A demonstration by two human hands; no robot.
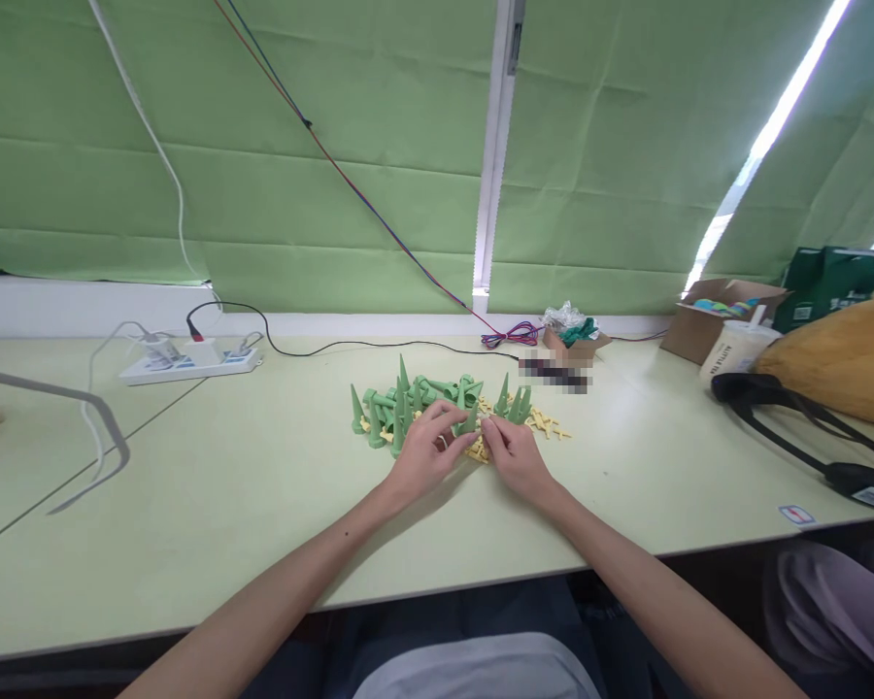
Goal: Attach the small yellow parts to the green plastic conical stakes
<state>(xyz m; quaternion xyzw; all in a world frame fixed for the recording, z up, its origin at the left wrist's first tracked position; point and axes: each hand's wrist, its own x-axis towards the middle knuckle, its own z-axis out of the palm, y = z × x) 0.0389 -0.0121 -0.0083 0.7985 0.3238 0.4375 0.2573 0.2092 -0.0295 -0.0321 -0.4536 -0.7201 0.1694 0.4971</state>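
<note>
Several green cones stand or lie in a pile (386,403) at the middle of the table, with small yellow pieces (546,423) scattered at its right side. My left hand (431,449) is curled at the pile's front, its fingers closed around the base of an upright green cone (469,419). Close to its right, my right hand (508,452) has thumb and fingertips pinched together; whatever they hold is too small to make out. Behind my right hand more green cones (514,403) stand upright.
On the pale table (262,505), a power strip (189,363) sits at the back left and a grey curved bar (109,417) at the left. Rightward are a small open box (575,348), a cup (740,348), a cardboard box (689,325) and a black strapped device (793,437).
</note>
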